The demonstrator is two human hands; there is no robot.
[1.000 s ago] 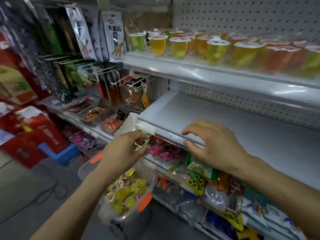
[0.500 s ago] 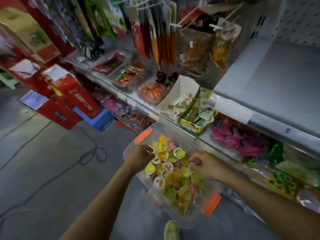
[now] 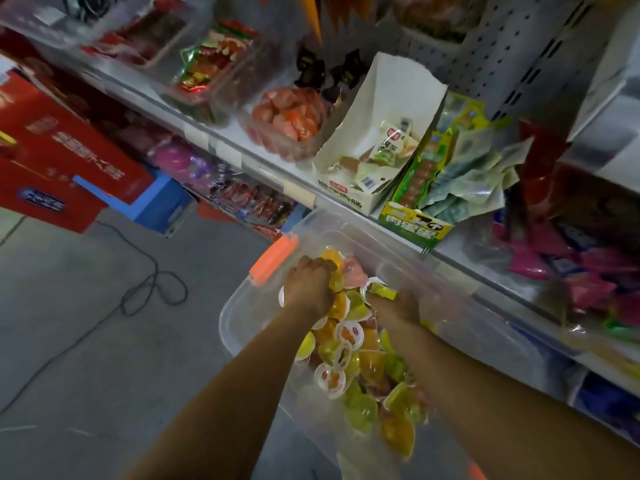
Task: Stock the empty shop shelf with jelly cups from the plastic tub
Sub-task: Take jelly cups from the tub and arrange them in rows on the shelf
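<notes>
A clear plastic tub [image 3: 242, 327] with orange handles [image 3: 273, 261] stands on the floor in front of the shelving. It holds several jelly cups [image 3: 349, 362] in yellow, orange, green and pink. My left hand [image 3: 310, 289] is in the far end of the tub, its fingers curled over a yellow cup [image 3: 330, 258]. My right hand [image 3: 394, 306] is dug in beside it and grips a yellow-green cup [image 3: 381, 291]. Only a corner of the empty grey shelf [image 3: 609, 91] shows at the upper right.
The low shelf behind the tub carries an open white snack box [image 3: 377, 140], a green box of packets [image 3: 450, 174] and clear trays of sweets [image 3: 291, 119]. Red cartons [image 3: 62, 157] and a blue crate [image 3: 162, 206] stand at the left. A black cable [image 3: 149, 285] lies on the floor.
Both hands have come down from the empty shelf's front edge into the tub. Since half a second ago they have closed on cups at its far end, and my view has tilted down.
</notes>
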